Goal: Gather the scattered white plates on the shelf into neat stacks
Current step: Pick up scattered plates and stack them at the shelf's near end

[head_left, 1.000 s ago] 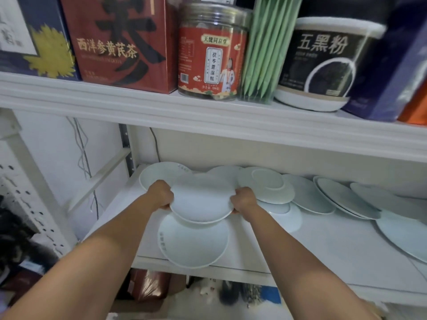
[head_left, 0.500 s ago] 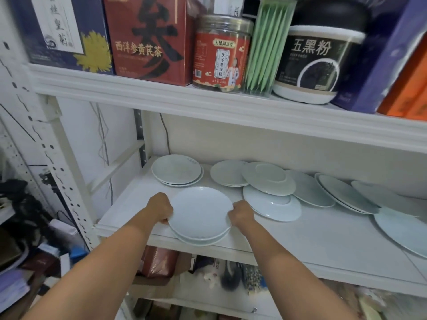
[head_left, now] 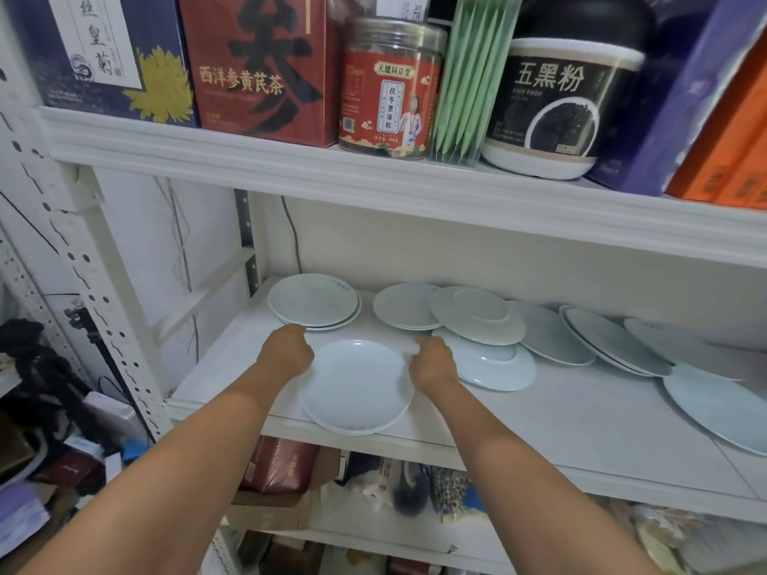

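1. The white shelf [head_left: 581, 425] carries all the plates; every place below is given relative to the front stack [head_left: 357, 388], a short pile of white plates sitting at the shelf's front edge.
2. The left hand [head_left: 286, 352] is at the stack's left rim, fingers curled inward; whether they grip the rim or merely touch it I cannot tell.
3. Behind the stack and slightly left, near the back wall, lies a back-left stack [head_left: 314, 301] of about two plates, close to the left hand's knuckles.
4. The right hand [head_left: 433, 363] is at the stack's right rim, fingers curled loosely; it seems just clear of the rim, though contact cannot be judged.
5. Behind and right of the stack lies a middle stack [head_left: 404, 305], with an upturned plate [head_left: 477, 315] overlapping its right edge.
6. Directly right of the stack, past the right hand, another upside-down plate [head_left: 494, 367] lies partly under the upturned one.
7. Further right, loose plates [head_left: 614, 340] lean overlapping in a row toward the shelf's far end.
8. Above the stack, the upper shelf [head_left: 373, 182] holds boxes, a red jar [head_left: 390, 89] and a black tub [head_left: 560, 101].
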